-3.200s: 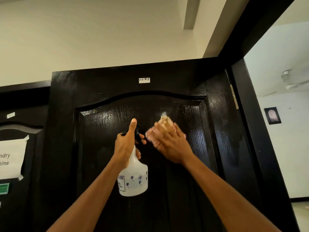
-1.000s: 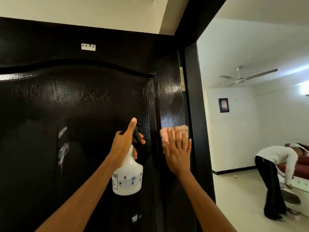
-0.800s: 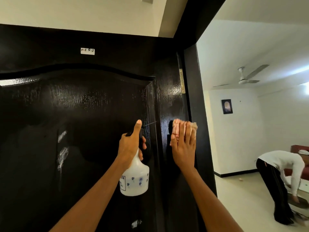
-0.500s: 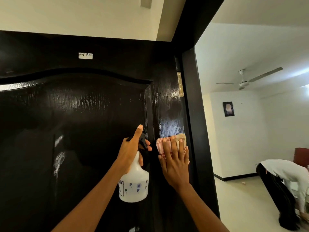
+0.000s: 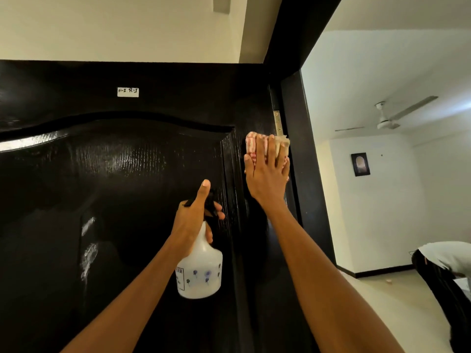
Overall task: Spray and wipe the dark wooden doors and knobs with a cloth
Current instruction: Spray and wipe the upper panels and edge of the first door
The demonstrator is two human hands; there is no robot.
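Our left hand [image 5: 195, 220] gripping the spray bottle [image 5: 200, 271] by its neck, thumb raised, our right hand [image 5: 266, 174] just above and beside it, fingers flat, pressing the cloth [image 5: 254, 143] against the dark door [image 5: 114, 189], hinge [image 5: 277, 122] directly above those fingertips, white label [image 5: 128, 92] up to their left, a bent-over person [image 5: 448, 273] in the room beyond.
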